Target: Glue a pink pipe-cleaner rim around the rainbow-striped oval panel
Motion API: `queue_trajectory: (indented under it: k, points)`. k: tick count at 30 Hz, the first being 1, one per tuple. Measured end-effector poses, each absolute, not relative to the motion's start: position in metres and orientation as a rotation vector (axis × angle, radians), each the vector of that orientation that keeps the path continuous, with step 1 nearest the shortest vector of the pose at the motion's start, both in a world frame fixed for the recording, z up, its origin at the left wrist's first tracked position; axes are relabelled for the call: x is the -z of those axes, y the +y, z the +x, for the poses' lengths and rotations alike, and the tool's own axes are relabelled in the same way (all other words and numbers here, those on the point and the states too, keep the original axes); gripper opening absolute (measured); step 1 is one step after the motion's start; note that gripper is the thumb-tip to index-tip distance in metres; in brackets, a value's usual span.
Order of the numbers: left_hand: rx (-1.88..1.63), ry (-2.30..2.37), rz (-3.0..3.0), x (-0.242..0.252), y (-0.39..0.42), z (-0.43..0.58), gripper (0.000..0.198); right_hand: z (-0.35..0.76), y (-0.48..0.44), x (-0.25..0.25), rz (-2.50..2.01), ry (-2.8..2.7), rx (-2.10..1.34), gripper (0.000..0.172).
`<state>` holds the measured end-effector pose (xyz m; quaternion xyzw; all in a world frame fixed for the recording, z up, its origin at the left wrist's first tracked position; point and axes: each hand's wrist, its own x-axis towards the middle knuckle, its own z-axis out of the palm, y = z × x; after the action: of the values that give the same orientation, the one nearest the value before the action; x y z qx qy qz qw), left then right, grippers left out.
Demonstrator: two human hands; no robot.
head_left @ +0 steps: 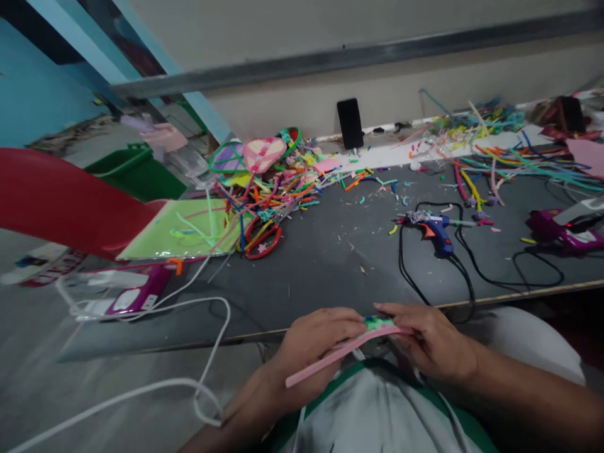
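My left hand (309, 346) and my right hand (431, 340) meet just below the near edge of the grey table (321, 258), over my lap. Together they pinch a long pink foam strip (340, 355) that slants down to the left. A small green and white piece (377, 323) sits at the strip's upper end, between my fingertips. Both hands are closed on the strip.
A blue glue gun (436, 229) with a black cord lies ahead on the table. Purple glue guns lie at the right (564, 229) and left (136, 296). A heap of coloured foam strips and hoops (264, 189) fills the back left. A red chair (61, 201) stands at the left.
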<state>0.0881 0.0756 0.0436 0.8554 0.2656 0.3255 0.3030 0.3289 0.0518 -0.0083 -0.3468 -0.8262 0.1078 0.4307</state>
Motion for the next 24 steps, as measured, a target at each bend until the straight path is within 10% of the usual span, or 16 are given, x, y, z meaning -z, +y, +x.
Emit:
queue_trajectory:
  k: [24]
  points:
    - [-0.756, 0.874, 2.040, -0.022, 0.096, 0.092, 0.014, 0.315, 0.049, 0.039, -1.032, -2.036, -0.590, 0.018]
